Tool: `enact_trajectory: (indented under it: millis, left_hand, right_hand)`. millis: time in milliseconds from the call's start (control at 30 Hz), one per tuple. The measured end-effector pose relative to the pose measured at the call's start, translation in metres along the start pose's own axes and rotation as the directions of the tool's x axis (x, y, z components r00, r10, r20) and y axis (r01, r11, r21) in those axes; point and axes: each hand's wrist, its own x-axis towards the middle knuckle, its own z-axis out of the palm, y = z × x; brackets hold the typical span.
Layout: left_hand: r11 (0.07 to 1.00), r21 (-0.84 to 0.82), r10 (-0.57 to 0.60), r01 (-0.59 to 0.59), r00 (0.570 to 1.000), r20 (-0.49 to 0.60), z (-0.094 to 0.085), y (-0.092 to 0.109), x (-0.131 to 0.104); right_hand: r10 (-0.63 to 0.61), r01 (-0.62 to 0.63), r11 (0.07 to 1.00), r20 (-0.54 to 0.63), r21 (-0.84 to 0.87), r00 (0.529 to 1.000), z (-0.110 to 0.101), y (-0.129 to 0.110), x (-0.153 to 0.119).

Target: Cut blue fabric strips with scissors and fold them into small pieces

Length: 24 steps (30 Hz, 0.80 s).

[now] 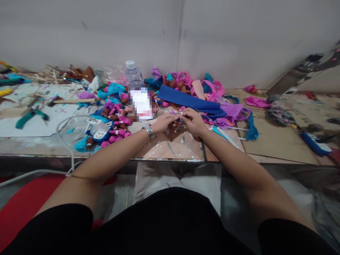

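My left hand point(164, 124), with a metal watch point(148, 131) on its wrist, meets my right hand point(193, 121) over the front of the worktable. The fingers of both are bent and pinched together around something small, mostly hidden, which I cannot make out. Right behind them lie a folded strip of dark blue fabric point(188, 99) and a round clear lid or dish point(164, 112). Purple fabric point(233, 112) spreads just right of my right hand. A lit phone point(142, 104), partly blurred out, stands beyond my left hand.
Pink, brown and blue fabric bundles point(119, 132) crowd the left middle, beside a blue-white power strip point(102, 132) with a white cable point(72, 156). A bottle point(133, 74) stands behind. Green-handled pliers point(31, 116) and a hammer point(74, 101) lie left; a machine arm point(294, 76) stands right.
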Motion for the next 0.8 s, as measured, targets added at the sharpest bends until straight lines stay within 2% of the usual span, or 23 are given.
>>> enact_trajectory:
  millis: [100,300,533,800]
  left_hand:
    - [1.0,-0.009,0.007,-0.007,1.0,0.005,-0.001,-0.001,0.001]
    - [0.992,0.122,0.041,-0.043,0.999,0.022,-0.002,0.004,-0.002]
    - [0.966,0.238,0.089,-0.098,0.995,0.049,-0.005,0.001,0.0]
    - [0.993,0.08,0.085,-0.082,0.996,-0.031,0.005,0.002,-0.002]
  right_hand:
    - [-0.013,0.013,1.0,0.0,-0.008,1.0,0.0,-0.002,0.001]
    - [-0.04,0.04,0.999,-0.024,-0.026,0.999,0.0,-0.008,0.002]
    - [-0.038,0.04,0.997,0.033,-0.063,0.999,0.0,-0.01,0.0]
    - [-0.045,0.048,0.996,0.054,-0.072,0.998,0.0,-0.013,-0.001]
